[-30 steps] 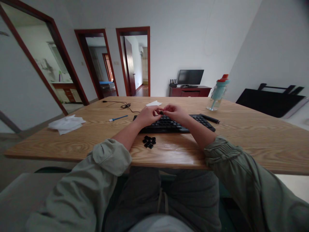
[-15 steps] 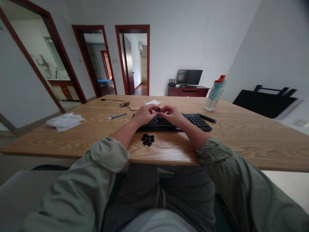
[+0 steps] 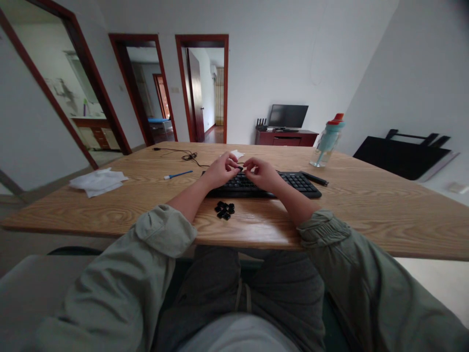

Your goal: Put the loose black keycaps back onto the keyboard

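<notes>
A black keyboard [image 3: 293, 183] lies on the wooden table [image 3: 366, 210] in front of me. Both hands hover above its left half. My left hand [image 3: 220, 171] is closed in a pinch, and my right hand [image 3: 262, 173] is pinched too; between their fingertips sits a small dark piece [image 3: 241, 167], seemingly a keycap. A small pile of loose black keycaps [image 3: 224, 210] rests on the table just in front of the keyboard, beside my left forearm.
A stack of white tissues [image 3: 97, 181] lies at the left, a blue-handled tool [image 3: 178, 174] and a black cable [image 3: 185, 156] behind it. A teal bottle with a red cap [image 3: 327, 142] and a black pen [image 3: 314, 179] stand to the right.
The view has shifted slightly. My hands stay together over the keyboard, fingers working the small dark piece; the left hand's fingers have lifted a little.
</notes>
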`<state>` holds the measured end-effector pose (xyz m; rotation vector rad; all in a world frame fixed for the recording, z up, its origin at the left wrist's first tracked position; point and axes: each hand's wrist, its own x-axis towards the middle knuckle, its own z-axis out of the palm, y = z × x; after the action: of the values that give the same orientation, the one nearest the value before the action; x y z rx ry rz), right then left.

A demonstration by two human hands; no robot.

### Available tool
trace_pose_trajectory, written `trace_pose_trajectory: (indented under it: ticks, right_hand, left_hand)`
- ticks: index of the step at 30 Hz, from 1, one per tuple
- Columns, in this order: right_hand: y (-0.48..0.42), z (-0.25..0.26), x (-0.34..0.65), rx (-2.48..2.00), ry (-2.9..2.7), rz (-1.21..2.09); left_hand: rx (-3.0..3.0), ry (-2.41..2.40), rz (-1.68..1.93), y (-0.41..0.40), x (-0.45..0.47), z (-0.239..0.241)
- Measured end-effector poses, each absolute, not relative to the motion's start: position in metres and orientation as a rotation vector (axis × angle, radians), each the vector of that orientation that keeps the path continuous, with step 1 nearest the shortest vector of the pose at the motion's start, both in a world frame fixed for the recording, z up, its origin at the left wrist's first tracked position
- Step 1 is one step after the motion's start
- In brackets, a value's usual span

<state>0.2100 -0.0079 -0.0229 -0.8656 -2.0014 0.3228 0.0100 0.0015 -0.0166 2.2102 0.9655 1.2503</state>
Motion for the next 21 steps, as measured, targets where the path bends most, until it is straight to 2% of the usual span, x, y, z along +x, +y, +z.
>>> trace_pose_trajectory:
  ticks: [21]
  right_hand:
    - [-0.0028, -0.024, 0.2103, -0.86, -1.957, 0.476]
  left_hand:
    - [2.229, 0.965, 1.122, -0.0023, 0.005, -0.0114]
